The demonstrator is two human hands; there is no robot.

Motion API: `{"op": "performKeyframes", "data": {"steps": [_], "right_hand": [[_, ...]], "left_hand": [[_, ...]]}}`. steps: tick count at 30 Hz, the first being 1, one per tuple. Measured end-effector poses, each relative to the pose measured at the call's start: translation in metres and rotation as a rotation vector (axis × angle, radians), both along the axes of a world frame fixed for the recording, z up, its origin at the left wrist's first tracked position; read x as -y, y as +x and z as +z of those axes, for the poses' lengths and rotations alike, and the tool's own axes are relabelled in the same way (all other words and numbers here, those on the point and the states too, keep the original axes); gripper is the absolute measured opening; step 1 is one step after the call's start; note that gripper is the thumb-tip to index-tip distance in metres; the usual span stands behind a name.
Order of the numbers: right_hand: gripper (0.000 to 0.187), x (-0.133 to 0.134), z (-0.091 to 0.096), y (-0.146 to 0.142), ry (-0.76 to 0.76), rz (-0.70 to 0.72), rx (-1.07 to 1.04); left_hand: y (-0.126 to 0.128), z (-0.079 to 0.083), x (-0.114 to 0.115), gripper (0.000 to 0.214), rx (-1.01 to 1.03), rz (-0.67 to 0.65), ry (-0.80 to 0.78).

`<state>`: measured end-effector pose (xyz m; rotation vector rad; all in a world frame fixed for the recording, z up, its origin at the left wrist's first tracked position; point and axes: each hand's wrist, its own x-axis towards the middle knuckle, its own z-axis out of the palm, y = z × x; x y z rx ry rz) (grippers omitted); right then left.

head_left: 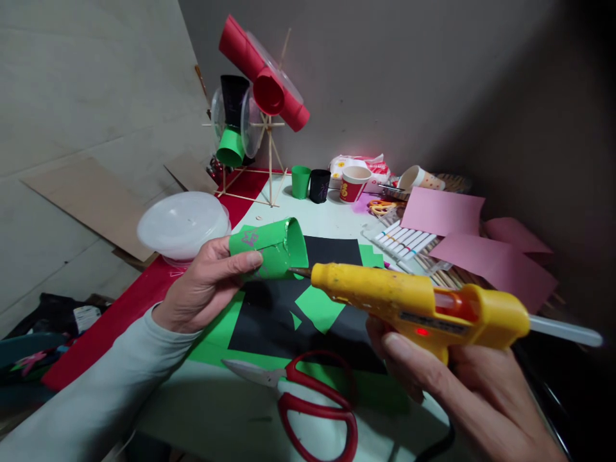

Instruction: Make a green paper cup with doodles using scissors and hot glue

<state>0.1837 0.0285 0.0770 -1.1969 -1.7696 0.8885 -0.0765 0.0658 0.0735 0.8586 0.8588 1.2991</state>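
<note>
My left hand (212, 279) pinches a green paper-covered cup (267, 247), tipped on its side with its mouth facing right. A purple drawing marks its wall, and a shiny strip of glue runs near the rim. In my right hand (447, 378) is a yellow hot glue gun (385, 292) with its red light lit and a glue stick poking out the back. The nozzle meets the lower rim of the cup; whether it touches cannot be told. Beneath lie black paper (269, 321) and green paper scraps (321, 308). Red-handled scissors (315, 398) rest in front, blades pointing left.
A stick stand carries red cups (240, 48) and green and black cups at the back. White plastic lids (180, 224) are stacked left. Small green (301, 182) and black (319, 186) cups stand behind, beside a paper cup (355, 184). Markers (404, 240) and pink paper (443, 210) lie right.
</note>
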Motion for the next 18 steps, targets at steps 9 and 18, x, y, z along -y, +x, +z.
{"op": "performKeyframes", "data": {"steps": [9, 18], "right_hand": [[0.036, -0.0014, -0.0016, 0.0065, 0.073, 0.009, 0.081], [0.035, 0.003, -0.0066, 0.0067, 0.086, -0.135, 0.082]], "left_hand": [[-0.0001, -0.0018, 0.0009, 0.021, -0.025, -0.061, -0.036], [-0.0002, -0.0044, 0.0012, 0.021, -0.076, -0.104, -0.037]]}}
